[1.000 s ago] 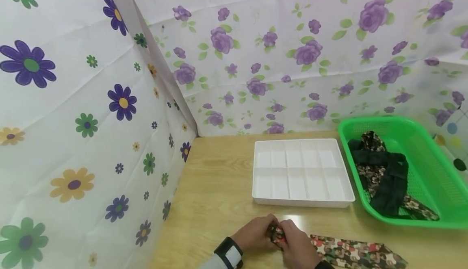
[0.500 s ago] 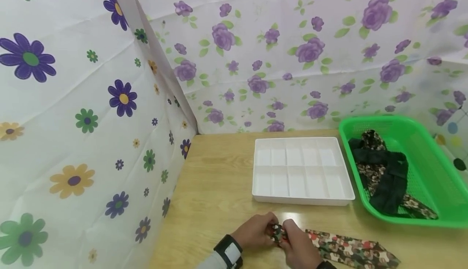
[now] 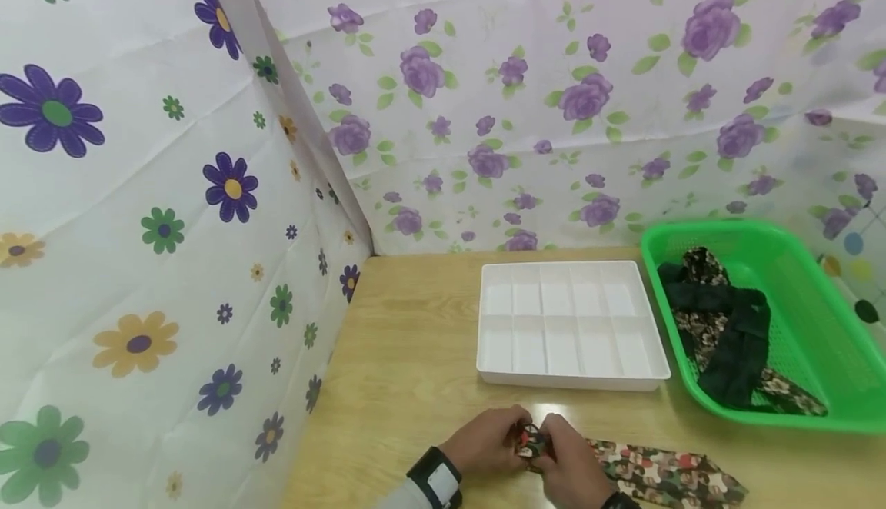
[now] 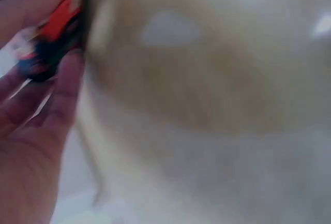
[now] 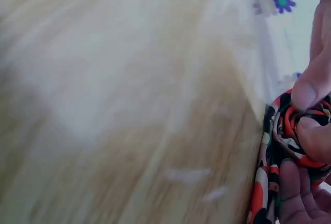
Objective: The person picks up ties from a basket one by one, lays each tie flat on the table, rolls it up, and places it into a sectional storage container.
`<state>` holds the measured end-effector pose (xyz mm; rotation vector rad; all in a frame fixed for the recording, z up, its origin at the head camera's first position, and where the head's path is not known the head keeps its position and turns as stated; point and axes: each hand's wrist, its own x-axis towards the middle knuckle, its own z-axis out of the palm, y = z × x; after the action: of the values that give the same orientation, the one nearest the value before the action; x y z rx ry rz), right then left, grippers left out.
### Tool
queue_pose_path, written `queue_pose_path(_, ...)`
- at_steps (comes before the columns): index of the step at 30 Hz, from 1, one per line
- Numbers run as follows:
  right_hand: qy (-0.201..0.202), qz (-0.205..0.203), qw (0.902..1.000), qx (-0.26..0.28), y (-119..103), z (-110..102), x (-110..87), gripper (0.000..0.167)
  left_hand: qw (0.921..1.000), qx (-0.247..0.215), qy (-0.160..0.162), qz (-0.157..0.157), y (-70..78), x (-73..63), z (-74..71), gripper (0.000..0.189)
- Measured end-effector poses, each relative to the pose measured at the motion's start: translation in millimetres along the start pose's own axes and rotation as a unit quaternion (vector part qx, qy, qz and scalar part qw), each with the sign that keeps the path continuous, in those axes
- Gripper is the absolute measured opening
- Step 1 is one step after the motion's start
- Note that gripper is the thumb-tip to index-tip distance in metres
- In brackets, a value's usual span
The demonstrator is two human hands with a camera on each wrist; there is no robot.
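Note:
A patterned necktie [image 3: 664, 472] in red, black, green and cream lies along the front of the table, its pointed wide end to the right. Its other end is wound into a roll [image 5: 282, 131], seen spiralled in the right wrist view. My left hand [image 3: 487, 441] grips one side of that roll, with the thumb above and fingers beneath in the left wrist view. From the other side my right hand [image 3: 573, 463] pinches the roll, fingers curled at it. The flat length of the tie runs out behind the right hand, which hides part of it.
Behind the hands stands a white tray [image 3: 573, 382] divided into several compartments. To its right, a green basket [image 3: 817, 324] holds black and patterned ties [image 3: 737, 347]. Flowered sheets [image 3: 443, 209] hang at the left and back of the wooden table [image 3: 401, 340].
Both hands stay at the roll, with small finger movements turning it. The tie's pointed end has drawn a little to the left.

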<state>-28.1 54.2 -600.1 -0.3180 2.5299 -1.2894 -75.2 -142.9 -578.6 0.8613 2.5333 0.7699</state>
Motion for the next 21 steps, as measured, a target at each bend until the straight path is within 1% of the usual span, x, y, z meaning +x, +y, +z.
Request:
queue_pose_path(1, -0.003, 0.012, 0.9999, -0.003, -0.3, -0.7, -0.4, 0.028, 1.0000, -0.005, 0.006, 0.002, -0.9, -0.9, 2.2, 0.049)
queue_pose_path(2, -0.002, 0.008, 0.9999, -0.014, -0.8, -1.1, 0.3, 0.028, 0.9999, 0.002, 0.015, 0.007, -1.5, -1.4, 3.7, 0.048)
queue_pose_path(4, -0.001, -0.012, 0.9988, -0.047, -4.3, -2.6, 1.8, 0.027, 0.9987, 0.031, 0.035, 0.020, -1.7, -1.8, 4.9, 0.047)
queue_pose_path(5, -0.002, -0.026, 0.9977, -0.063, -5.8, -2.9, 2.7, 0.030, 0.9977, 0.048, 0.041, 0.025, -1.3, -1.6, 4.6, 0.047)
queue_pose_path(7, 0.004, -0.055, 0.9944, -0.089, -7.1, -1.9, 4.1, 0.039, 0.9960, 0.073, 0.045, 0.027, 0.0, -1.1, 3.8, 0.047)
queue_pose_path(8, 0.003, -0.067, 0.9934, -0.093, -6.5, -0.9, 4.1, 0.041, 0.9959, 0.076, 0.042, 0.024, 0.8, -0.9, 3.9, 0.047)
queue_pose_path(10, -0.005, -0.063, 0.9951, -0.075, -2.3, 1.9, 2.1, 0.040, 0.9980, 0.056, 0.029, 0.009, 2.1, -1.5, 5.4, 0.048)
queue_pose_path(13, 0.003, -0.036, 0.9990, -0.029, 7.2, 5.8, -2.2, 0.039, 0.9997, 0.010, 0.021, -0.011, 2.9, -3.3, 9.1, 0.050)
queue_pose_path(15, 0.008, -0.016, 0.9998, -0.002, 10.1, 5.3, -4.5, 0.037, 0.9996, -0.003, 0.027, -0.007, 3.0, -3.0, 10.8, 0.050)
queue_pose_path(16, 0.011, -0.014, 0.9998, 0.001, 10.0, 4.4, -4.7, 0.036, 0.9995, -0.001, 0.030, -0.001, 3.2, -2.6, 10.8, 0.050)
queue_pose_path(17, 0.014, -0.020, 0.9996, -0.011, 9.0, 3.4, -4.1, 0.034, 0.9994, 0.006, 0.034, 0.007, 3.4, -2.1, 10.5, 0.049)
queue_pose_path(19, 0.018, -0.043, 0.9974, -0.054, 4.3, 1.1, -1.6, 0.032, 0.9983, 0.032, 0.043, 0.022, 3.9, -1.3, 8.8, 0.048)
queue_pose_path(21, 0.024, -0.074, 0.9920, -0.100, -1.0, 0.0, 1.3, 0.035, 0.9968, 0.057, 0.046, 0.031, 3.9, -1.7, 7.5, 0.048)
